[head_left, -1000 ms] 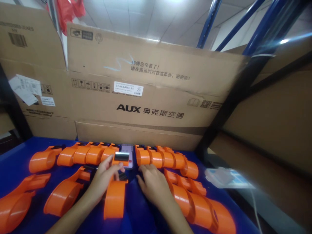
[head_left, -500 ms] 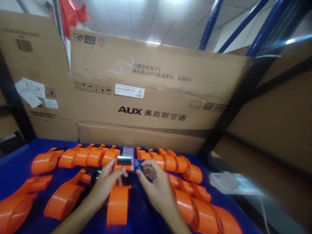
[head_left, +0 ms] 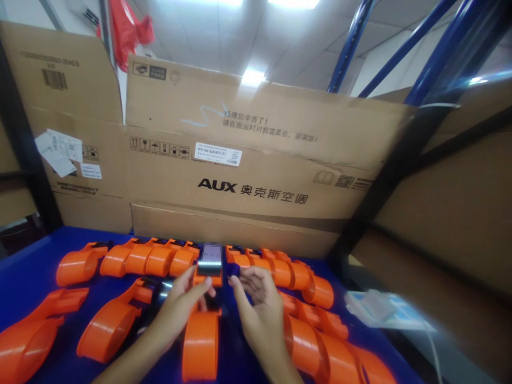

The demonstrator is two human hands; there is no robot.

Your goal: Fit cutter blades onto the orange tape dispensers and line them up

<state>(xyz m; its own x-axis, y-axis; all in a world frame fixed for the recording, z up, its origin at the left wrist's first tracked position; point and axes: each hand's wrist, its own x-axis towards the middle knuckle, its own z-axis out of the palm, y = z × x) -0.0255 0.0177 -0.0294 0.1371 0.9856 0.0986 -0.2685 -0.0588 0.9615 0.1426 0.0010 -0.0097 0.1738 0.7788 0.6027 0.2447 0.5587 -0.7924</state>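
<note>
Plainly, left hand (head_left: 188, 293) around glossy orange plastic dispenser (head_left: 215, 280); right hand (head_left: 262, 296) around small dark-blue piece (head_left: 233, 270)

Back: printed cardboard sheet (head_left: 168, 178) stands behind blue table (head_left: 30, 261) | right: dark post (head_left: 380, 176) slants, brown panel (head_left: 452, 213) beside it | left: another dark upright (head_left: 34, 184) | upper right: blue metal beams (head_left: 352, 45) rise | above: pale panelled ceiling (head_left: 200, 40) carries bright lights (head_left: 294, 2)

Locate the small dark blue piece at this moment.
In the head view, the dark blue piece is below and slightly left of centre, held in the right hand, just right of the orange dispenser in the left hand.
</note>
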